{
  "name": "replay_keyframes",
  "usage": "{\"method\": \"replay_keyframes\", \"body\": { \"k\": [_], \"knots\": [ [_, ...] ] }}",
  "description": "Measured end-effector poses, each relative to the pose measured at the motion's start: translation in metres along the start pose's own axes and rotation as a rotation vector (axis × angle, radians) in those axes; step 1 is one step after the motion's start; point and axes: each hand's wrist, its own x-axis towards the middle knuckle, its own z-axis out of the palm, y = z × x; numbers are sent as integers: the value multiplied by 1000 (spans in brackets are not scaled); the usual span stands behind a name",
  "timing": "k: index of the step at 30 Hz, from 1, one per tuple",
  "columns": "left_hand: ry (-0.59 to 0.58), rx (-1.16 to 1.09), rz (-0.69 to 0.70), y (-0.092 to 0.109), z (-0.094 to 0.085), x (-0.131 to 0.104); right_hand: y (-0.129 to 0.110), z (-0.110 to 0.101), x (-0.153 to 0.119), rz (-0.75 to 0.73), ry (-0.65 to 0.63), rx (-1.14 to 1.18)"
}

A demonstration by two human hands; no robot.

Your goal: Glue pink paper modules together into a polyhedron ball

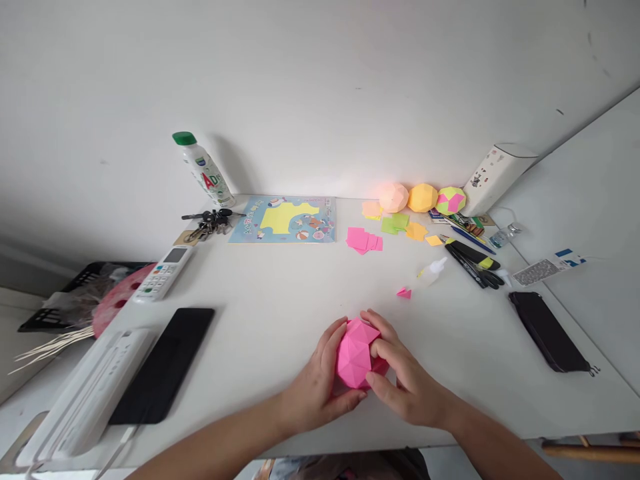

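Note:
A pink folded-paper ball with raised triangular facets is held between both hands near the table's front edge. My left hand wraps its left side, thumb beneath. On the other side, my right hand grips the ball with thumb and fingers at a gap in its right face; the index fingertip is partly hidden there. Beyond the hands lie a small folded pink paper piece and a white glue bottle on its side. Pink paper squares are farther back.
Three finished-looking paper balls line the wall. Green paper, pens, and a black pouch lie right. At left are a black tablet, a remote, keys and a bottle. A blue sheet lies at back.

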Motion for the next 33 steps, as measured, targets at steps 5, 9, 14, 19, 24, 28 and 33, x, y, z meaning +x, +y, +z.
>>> {"method": "replay_keyframes", "body": {
  "k": [5,9,14,19,24,28,33],
  "knots": [
    [-2,-366,-189,4,-5,2,4,-4,1,7,29,153],
    [5,-619,-329,3,-10,5,11,-7,5,53,97,406],
    [31,-688,-279,1,-13,4,16,-4,11,135,143,612],
    [13,-617,-203,-1,-12,0,15,4,13,76,62,659],
    [45,-313,-144,-3,-8,0,14,8,8,-1,29,569],
    [100,-150,-127,-7,-6,0,18,9,5,-114,81,335],
    [33,-135,-60,-7,-5,-1,22,10,6,-309,157,74]
  ]
}}
